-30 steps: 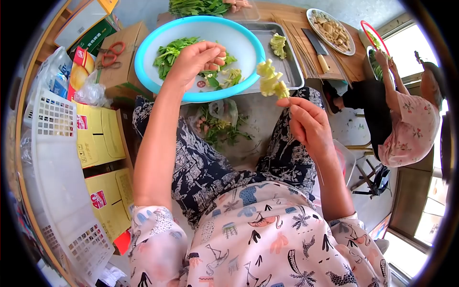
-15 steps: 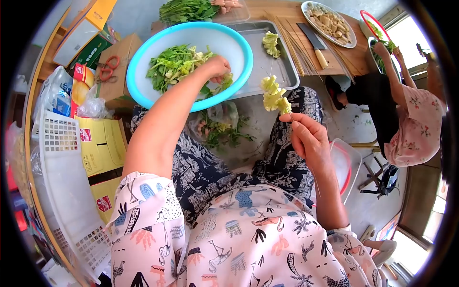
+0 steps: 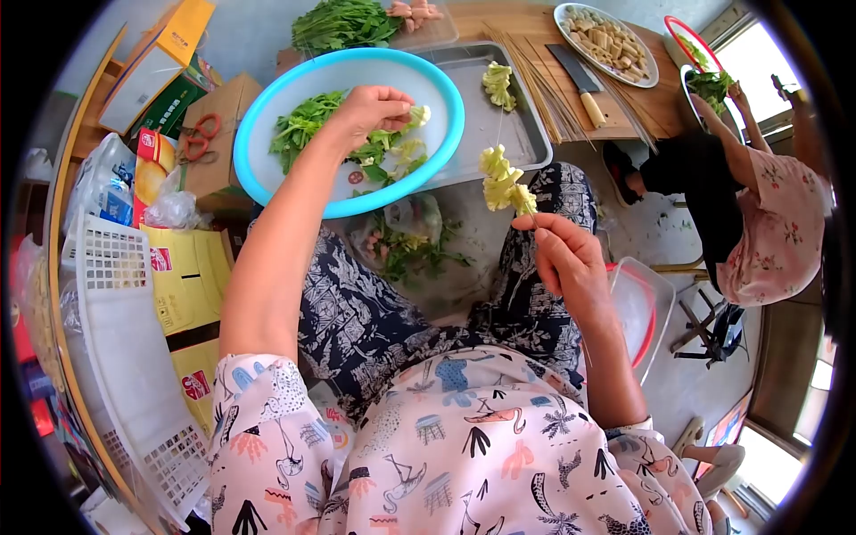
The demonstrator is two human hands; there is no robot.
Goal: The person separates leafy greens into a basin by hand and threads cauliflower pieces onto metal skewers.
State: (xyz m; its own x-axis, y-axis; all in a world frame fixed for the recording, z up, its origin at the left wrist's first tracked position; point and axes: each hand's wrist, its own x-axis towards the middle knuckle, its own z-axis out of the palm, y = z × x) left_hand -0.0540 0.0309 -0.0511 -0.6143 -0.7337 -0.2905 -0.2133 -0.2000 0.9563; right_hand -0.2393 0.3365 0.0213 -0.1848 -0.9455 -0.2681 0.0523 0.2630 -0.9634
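Your left hand (image 3: 373, 114) has risen from the blue-rimmed basin (image 3: 243, 147), where it reached low near the right rim half a second ago; its fingertips now pinch a pale leaf piece (image 3: 419, 115) above the loose greens (image 3: 299, 129). Your right hand (image 3: 572, 263) grips a thin skewer (image 3: 534, 216) just below its threaded leaf pieces (image 3: 502, 183), apparently to steady them and leave the far end free. That skewer tilts in front of the metal tray (image 3: 528, 129), in which a leaf cluster (image 3: 497, 86) lies; whether one skewer joins both cannot be told. Basin and tray sit side by side, presumably for easy reach.
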